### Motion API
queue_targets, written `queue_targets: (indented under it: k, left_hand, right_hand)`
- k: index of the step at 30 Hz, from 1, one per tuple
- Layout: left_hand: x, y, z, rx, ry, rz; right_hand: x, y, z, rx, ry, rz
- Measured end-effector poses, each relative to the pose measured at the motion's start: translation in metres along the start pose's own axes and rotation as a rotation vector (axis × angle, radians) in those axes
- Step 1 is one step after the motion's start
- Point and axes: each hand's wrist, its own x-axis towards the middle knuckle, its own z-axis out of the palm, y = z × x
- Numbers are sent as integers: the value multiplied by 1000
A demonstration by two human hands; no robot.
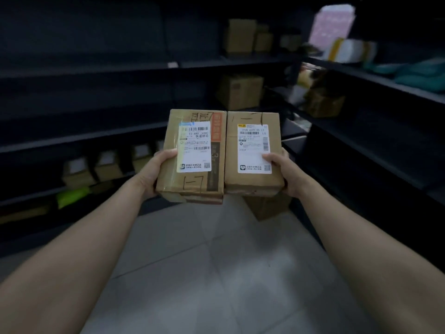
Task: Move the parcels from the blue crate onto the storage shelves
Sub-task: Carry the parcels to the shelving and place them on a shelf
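Two brown cardboard parcels with white shipping labels are held side by side at chest height, touching along their inner edges. My left hand (157,171) grips the outer edge of the left parcel (192,186), thumb on top by the label. My right hand (283,172) grips the outer edge of the right parcel (252,180), thumb lying on its label. Under the left parcel the edge of another box shows. Dark storage shelves (84,141) stand ahead and to the right. The blue crate is out of view.
Several small boxes (106,168) and a green bag (72,195) sit on a low left shelf. More cartons (240,91) fill the far corner shelves. A box (267,206) stands on the grey tiled floor (204,273) below my hands. Bags lie on the right shelves (385,83).
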Motion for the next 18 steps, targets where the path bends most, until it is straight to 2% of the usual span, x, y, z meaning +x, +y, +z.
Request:
queue_targets:
  k: [12,18]
  left_hand:
    - [-45,20,-232,-154,374,66]
    - [-84,10,-312,-240,579,102]
  right_hand:
    - [122,4,251,-156,-390,75]
    - [156,15,371,-246,-577,98]
